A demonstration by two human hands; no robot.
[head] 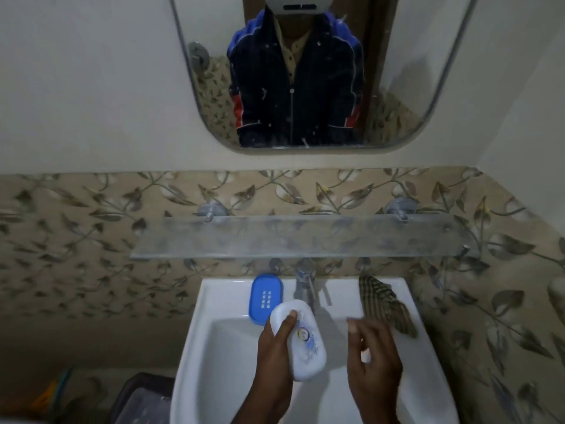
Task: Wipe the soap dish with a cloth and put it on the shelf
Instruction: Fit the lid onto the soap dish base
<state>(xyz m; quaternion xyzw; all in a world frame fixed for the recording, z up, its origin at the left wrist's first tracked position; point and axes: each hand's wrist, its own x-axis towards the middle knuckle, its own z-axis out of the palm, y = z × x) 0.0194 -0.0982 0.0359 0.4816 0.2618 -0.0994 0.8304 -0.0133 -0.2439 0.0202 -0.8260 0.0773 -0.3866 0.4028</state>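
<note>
Left hand [275,347] gripping a white oval plastic soap dish lid [301,338] over the white ceramic basin [214,347], right hand [371,353] loose-fingered and empty, checked brown cloth [385,304] on the rim, blue tray [265,296] beside the tap [304,283].

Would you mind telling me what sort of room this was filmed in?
Most likely a household bathroom: a white ceramic washbasin with a chrome tap, a rounded wall mirror above a frosted glass shelf, and a blue plastic soap dish on the basin rim.

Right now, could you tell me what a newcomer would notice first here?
The left hand grips a white soap dish lid over the white sink. The blue soap dish tray lies on the sink's back rim left of the tap, a checked cloth to its right.
</note>
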